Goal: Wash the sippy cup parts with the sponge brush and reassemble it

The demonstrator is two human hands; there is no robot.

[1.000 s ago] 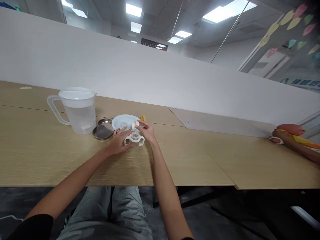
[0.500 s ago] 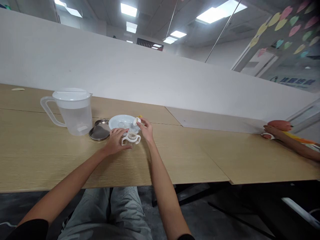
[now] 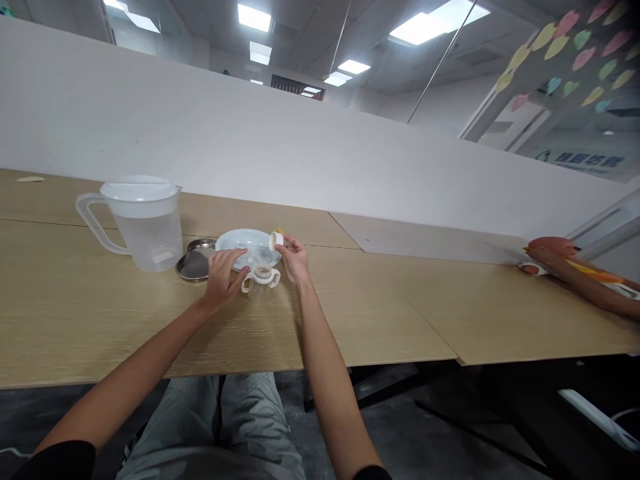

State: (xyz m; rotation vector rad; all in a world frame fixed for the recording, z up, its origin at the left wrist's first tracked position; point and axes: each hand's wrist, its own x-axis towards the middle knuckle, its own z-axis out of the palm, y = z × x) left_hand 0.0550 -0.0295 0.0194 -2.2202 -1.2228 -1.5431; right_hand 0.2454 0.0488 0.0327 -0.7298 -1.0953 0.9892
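A clear baby bottle with a white two-handled collar stands upright and uncapped on the table. My left hand is open just left of it, thumb close to the bottle's handle and fingers reaching over the rim of a pale blue bowl. Beyond the bottle, my right hand pinches a white bottle cap, its opening turned to the left. Small clear items lie inside the bowl, too faint to name. Something yellow shows behind the cap, mostly hidden.
A lidded clear plastic pitcher stands to the left, beside a shallow metal tray. At the far right, another person's arm rests by an orange-red round object. A white partition runs along the table's back.
My left hand has let go of the bottle and moved left, its fingers now over the bowl. The cap in my right hand has shifted slightly; the bottle stays in place.
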